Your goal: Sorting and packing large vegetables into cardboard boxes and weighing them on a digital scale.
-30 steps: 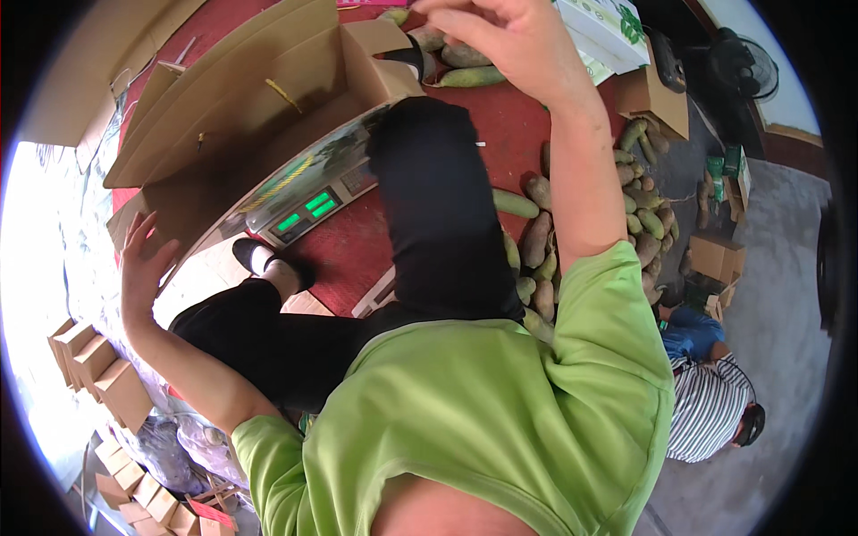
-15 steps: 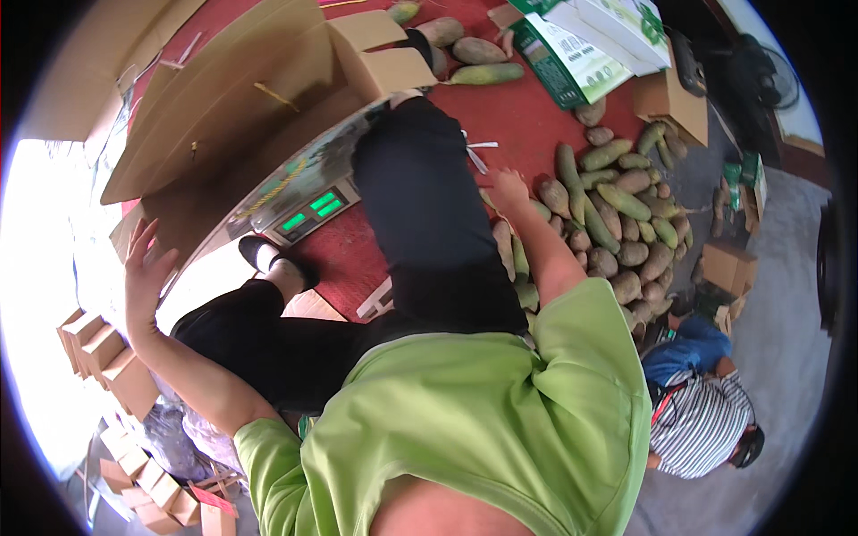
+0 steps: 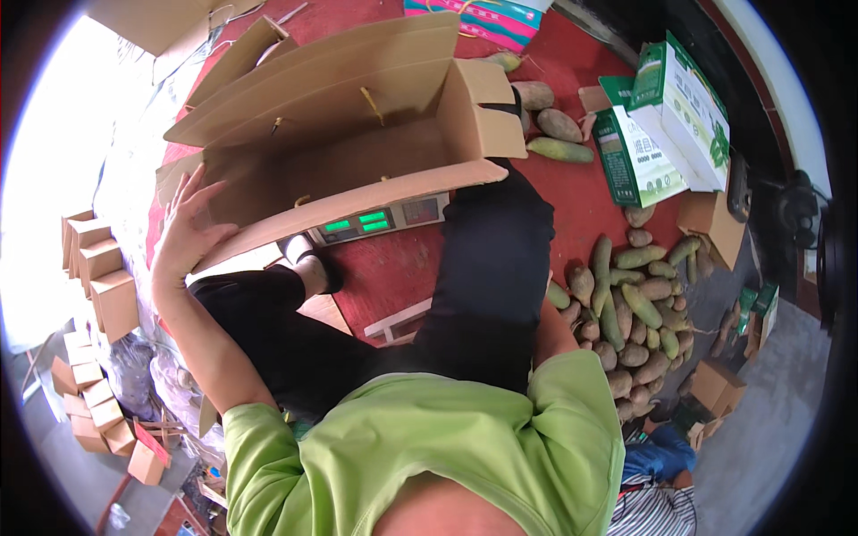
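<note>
A long open cardboard carton [image 3: 331, 152] rests on a digital scale [image 3: 393, 219] with green-lit displays, in front of my legs. Through its walls run yellow cord loops [image 3: 373, 105]. My left hand [image 3: 188, 223] is at the carton's near left corner, fingers stretched apart, its thumb by the near flap's edge. My right forearm [image 3: 554, 335] reaches down beside my right thigh; the thigh hides the hand, so its hold cannot be seen. Nearest that arm lies a heap of green and brownish root vegetables, like large radishes [image 3: 635, 308].
Several more roots [image 3: 559, 125] lie beyond the carton's right end. Green-and-white printed cartons [image 3: 670, 125] stand at the far right. Small cardboard boxes [image 3: 98, 259] are stacked at left. A person in a striped shirt [image 3: 657, 509] is at lower right.
The view has shifted, and the carton now shows more of its inside. My left hand has come to its corner. My right hand has dropped from above the roots to behind my thigh.
</note>
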{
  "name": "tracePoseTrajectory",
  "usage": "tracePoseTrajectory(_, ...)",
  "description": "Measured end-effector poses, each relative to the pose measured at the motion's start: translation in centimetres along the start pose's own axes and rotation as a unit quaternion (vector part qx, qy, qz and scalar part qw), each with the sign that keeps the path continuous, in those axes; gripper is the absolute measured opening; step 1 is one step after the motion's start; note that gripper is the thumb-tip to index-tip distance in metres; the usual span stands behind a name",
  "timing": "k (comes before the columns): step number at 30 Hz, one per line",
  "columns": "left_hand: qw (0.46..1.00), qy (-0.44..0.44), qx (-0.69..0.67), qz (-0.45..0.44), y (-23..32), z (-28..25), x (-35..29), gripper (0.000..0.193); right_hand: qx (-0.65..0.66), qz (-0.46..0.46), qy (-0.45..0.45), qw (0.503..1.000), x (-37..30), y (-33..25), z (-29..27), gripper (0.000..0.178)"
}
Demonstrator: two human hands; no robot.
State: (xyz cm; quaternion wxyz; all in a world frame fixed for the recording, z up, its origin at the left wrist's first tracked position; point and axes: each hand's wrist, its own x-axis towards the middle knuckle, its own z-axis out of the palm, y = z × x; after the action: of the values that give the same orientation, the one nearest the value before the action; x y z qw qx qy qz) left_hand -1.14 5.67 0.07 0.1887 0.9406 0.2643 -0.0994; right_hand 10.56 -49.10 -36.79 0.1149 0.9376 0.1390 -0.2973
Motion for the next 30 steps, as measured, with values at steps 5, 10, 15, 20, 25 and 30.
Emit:
tracePoseTrajectory(5, 0.999, -0.005, 0.038, -0.018, 0.5, 0.0, 0.2, 0.067, -0.164, -0.018, -0.197, 0.966, 1.3, -0.2, 2.4, 0.07)
tracePoseTrajectory(10, 0.998, -0.011, 0.055, -0.03, 1.6, 0.1, 0.3, 0.068, 0.07, 0.009, -0.019, 0.997, -0.2, 2.2, 0.0, 0.051)
tracePoseTrajectory(15, 0.997, -0.04, 0.047, -0.036, 1.9, -0.3, -0.4, 0.071, 0.304, 0.028, 0.154, 0.94, -0.9, 5.3, -3.4, 0.033)
tracePoseTrajectory(20, 0.998, -0.034, 0.044, -0.019, 2.8, 0.0, 0.7, 0.074, 0.655, -0.008, 0.255, 0.711, 0.6, 8.8, -7.8, 0.044)
tracePoseTrajectory(25, 0.998, -0.026, 0.048, -0.037, 2.0, 0.1, -0.1, 0.081, 0.563, -0.136, 0.374, 0.724, -2.8, 4.5, -25.8, 0.051)
tracePoseTrajectory(30, 0.998, -0.018, 0.055, -0.022, 2.3, 0.3, 0.5, 0.092, 0.608, -0.253, 0.423, 0.623, -9.9, -0.7, -41.3, 0.049)
